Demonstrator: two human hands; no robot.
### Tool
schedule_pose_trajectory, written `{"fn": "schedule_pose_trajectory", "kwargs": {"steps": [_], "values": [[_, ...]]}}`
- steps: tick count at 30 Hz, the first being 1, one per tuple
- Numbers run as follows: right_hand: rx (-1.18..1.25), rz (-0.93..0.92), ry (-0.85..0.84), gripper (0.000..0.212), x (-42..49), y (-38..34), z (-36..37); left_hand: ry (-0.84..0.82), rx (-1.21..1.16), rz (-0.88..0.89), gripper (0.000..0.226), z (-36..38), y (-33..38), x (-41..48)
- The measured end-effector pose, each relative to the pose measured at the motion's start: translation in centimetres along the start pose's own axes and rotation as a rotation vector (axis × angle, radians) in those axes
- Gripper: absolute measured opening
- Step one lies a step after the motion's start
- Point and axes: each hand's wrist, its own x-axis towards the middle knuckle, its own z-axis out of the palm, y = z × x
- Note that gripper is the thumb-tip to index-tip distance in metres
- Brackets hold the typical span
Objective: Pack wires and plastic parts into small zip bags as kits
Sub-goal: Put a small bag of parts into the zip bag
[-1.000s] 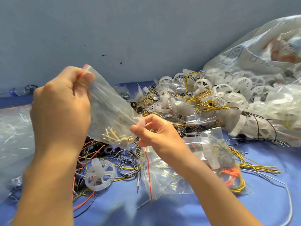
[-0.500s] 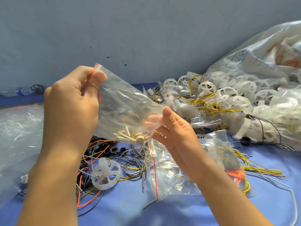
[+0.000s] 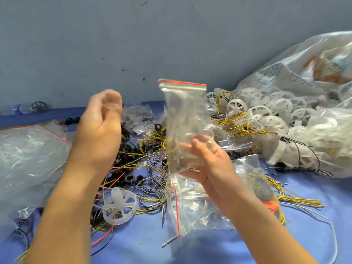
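Holding the small zip bag upright above the tangle of wires, the right hand is gripping its lower part, fingers curling round one side and the thumb pressing the other. The bag's red-striped seal is pointing up; its contents are showing only as a blur. The left hand is hovering just left of the bag, apart from it, its fingers loosely curled and holding nothing. A white plastic wheel is lying on the blue tabletop among the wires, and another zip bag is lying flat under the right wrist.
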Motion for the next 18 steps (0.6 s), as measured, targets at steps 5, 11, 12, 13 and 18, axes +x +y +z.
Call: {"fn": "schedule_pose_trajectory", "kwargs": {"steps": [5, 11, 12, 13, 18], "values": [[0.198, -0.017, 0.125, 0.021, 0.2, -0.8, -0.3, -0.497, -0.229, -0.246, 0.052, 2.3, -0.2, -2.3], [-0.073, -0.108, 0.516, 0.024, 0.5, 0.6, -0.4, -0.667, -0.079, -0.143, 0.042, 5.1, 0.8, -4.2], [-0.138, -0.138, 0.574, 0.019, 0.5, 0.8, -0.5, -0.654, -0.027, -0.117, 0.035, 5.6, 0.9, -4.5], [-0.179, -0.164, 0.613, 0.011, 0.5, 1.0, -0.5, -0.629, 0.019, -0.085, 0.027, 6.2, 1.0, -4.9], [-0.103, -0.19, 0.589, 0.007, 0.2, 0.8, 0.0, -0.42, 0.104, 0.043, 0.013, 7.7, 0.8, -5.3]]}}
